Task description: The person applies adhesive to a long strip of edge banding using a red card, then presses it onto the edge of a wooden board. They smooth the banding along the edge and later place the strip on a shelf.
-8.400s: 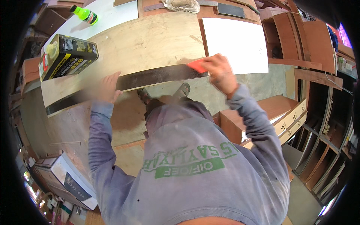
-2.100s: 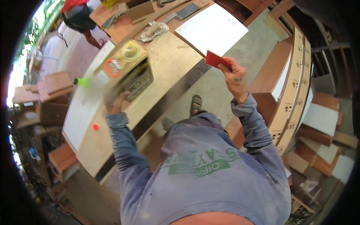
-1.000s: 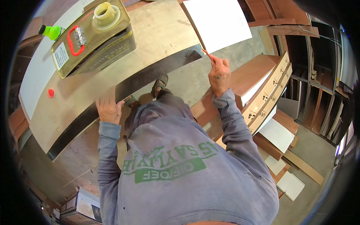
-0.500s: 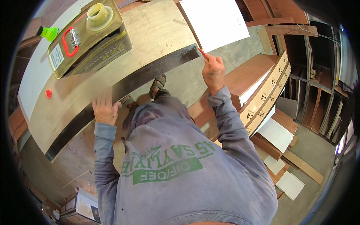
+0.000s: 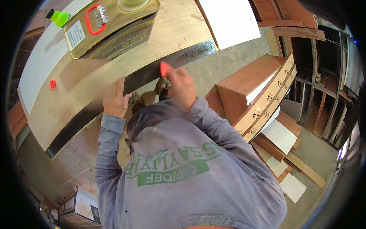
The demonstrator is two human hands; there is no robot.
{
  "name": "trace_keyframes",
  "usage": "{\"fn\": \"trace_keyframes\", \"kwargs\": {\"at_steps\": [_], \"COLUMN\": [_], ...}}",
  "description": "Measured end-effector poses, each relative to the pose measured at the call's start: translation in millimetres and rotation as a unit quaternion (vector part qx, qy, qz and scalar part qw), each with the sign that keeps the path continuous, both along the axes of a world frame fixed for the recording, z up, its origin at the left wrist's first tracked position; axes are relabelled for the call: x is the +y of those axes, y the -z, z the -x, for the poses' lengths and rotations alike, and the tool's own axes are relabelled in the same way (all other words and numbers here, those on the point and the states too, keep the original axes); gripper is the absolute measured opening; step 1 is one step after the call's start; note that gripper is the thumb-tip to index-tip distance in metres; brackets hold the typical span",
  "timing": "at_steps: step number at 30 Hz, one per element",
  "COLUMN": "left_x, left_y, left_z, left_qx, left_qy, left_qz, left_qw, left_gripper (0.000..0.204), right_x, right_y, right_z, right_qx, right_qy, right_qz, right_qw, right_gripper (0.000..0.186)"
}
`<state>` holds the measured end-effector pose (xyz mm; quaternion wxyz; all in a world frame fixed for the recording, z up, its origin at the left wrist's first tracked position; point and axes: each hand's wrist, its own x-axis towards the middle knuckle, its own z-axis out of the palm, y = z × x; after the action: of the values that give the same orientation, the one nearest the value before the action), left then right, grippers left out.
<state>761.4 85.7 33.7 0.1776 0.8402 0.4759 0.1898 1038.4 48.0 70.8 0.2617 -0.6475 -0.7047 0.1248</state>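
A long dark strip [image 5: 146,75] runs along the near edge of a pale wooden board [image 5: 179,28]; its right end looks wet and shiny. My right hand [image 5: 182,88], blurred by motion, grips a flat red spreader [image 5: 164,69] whose tip touches the middle of the strip. Lying flat with fingers stretched out, my left hand [image 5: 115,100] rests across the strip and the board's edge, to the left of the spreader. Its fingertips are smeared. On the board behind stands a large metal can [image 5: 131,40] with a red handle.
A red cap [image 5: 52,84] lies on the board at the left, and a green bottle [image 5: 60,18] with a black cap is behind the can. White panels [image 5: 232,23] extend at the back right. Wooden boxes [image 5: 248,78] and stacked boards stand on the floor at my right.
My right hand has swept the spreader leftward from the strip's right end to its middle. The strip's right part now looks shinier. My left hand stays flat on the edge.
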Motion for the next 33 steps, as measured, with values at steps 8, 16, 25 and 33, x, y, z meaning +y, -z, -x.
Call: {"fn": "trace_keyframes", "kwargs": {"at_steps": [8,16,25,33], "left_x": [1,1,1,3], "left_y": [-2,-5,-7,-6], "left_z": [2,-1,-4,0], "left_qx": [0.006,0.027,0.022,0.01], "left_qy": [0.01,0.014,0.007,0.005], "left_qz": [-0.023,-0.012,-0.007,-0.008], "left_qw": [1.0,0.999,1.0,1.0], "left_gripper": [0.081,0.08,0.078,0.082], "right_x": [23,14,23,0], "right_y": [-26,-1,3,8], "right_z": [-78,-98,-120,28], "right_qx": [-0.047,-0.043,-0.168,-0.025], "right_qy": [0.007,-0.134,0.148,-0.008], "right_qz": [-0.107,-0.101,0.011,0.023], "right_qw": [0.993,0.985,0.975,0.999], "right_gripper": [0.033,0.021,0.032,0.031]}}
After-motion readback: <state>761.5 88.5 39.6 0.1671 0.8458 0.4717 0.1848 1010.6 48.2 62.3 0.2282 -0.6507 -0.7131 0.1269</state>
